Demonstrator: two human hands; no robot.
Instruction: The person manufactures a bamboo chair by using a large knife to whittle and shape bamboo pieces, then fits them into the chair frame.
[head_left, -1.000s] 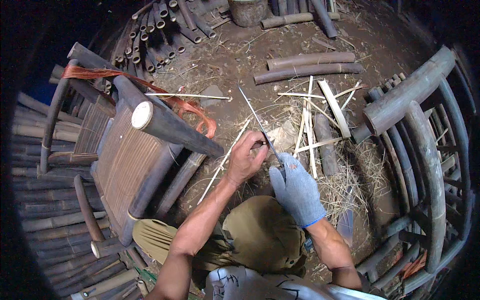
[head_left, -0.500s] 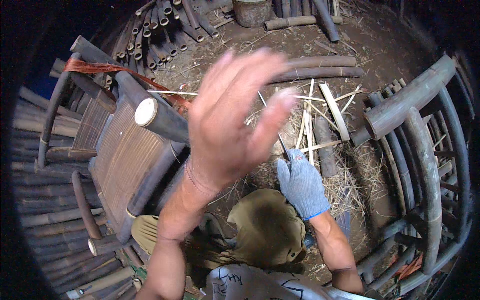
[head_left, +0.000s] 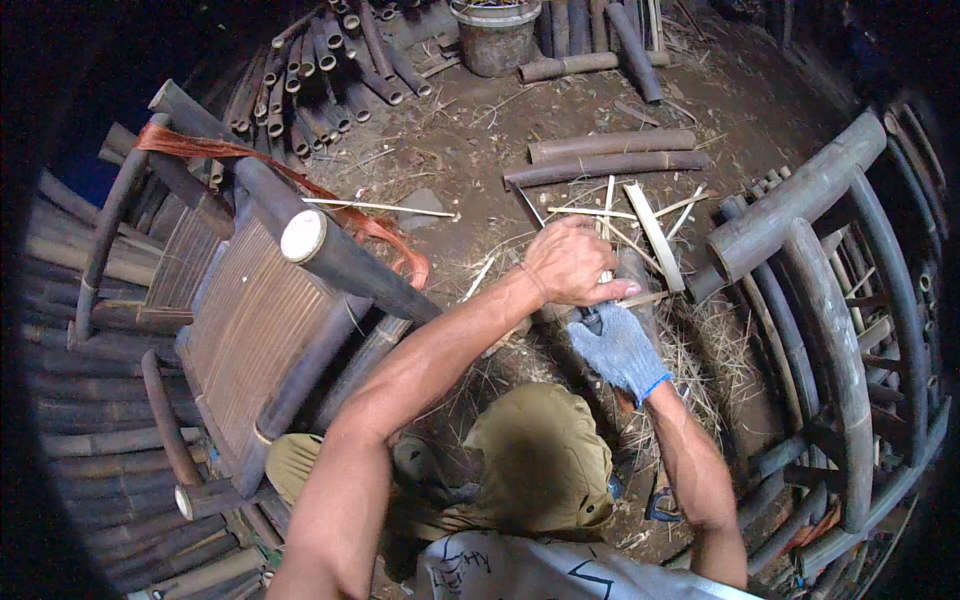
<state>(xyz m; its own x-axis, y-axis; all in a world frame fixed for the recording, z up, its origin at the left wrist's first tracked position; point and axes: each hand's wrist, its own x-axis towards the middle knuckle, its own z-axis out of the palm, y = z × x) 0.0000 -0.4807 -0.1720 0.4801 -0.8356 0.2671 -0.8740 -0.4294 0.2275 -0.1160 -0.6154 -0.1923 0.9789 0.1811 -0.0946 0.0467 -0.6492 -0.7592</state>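
Observation:
My left hand (head_left: 572, 262), bare, is closed with its fingers curled down over the pale bamboo strips (head_left: 652, 238). What lies under its fingers is hidden. Just below it, my right hand (head_left: 622, 348) wears a grey knitted glove with a blue cuff. It is wrapped round the dark handle of a knife (head_left: 530, 207), whose thin blade shows beyond my left hand, pointing up and left; the middle of the knife is covered. The two hands are almost touching.
To the left stands a bamboo chair (head_left: 265, 350) with an orange strap (head_left: 215, 147). Another bamboo frame (head_left: 840, 350) is at the right. Two bamboo pieces (head_left: 610, 165) lie ahead, with a bucket (head_left: 497, 45) and stacked bamboo tubes (head_left: 320, 75) farther back. Shavings (head_left: 700, 370) litter the ground.
My left hand has come down from a raised, open position to the strips beside my right hand, and its fingers have curled. The right hand keeps its hold on the knife.

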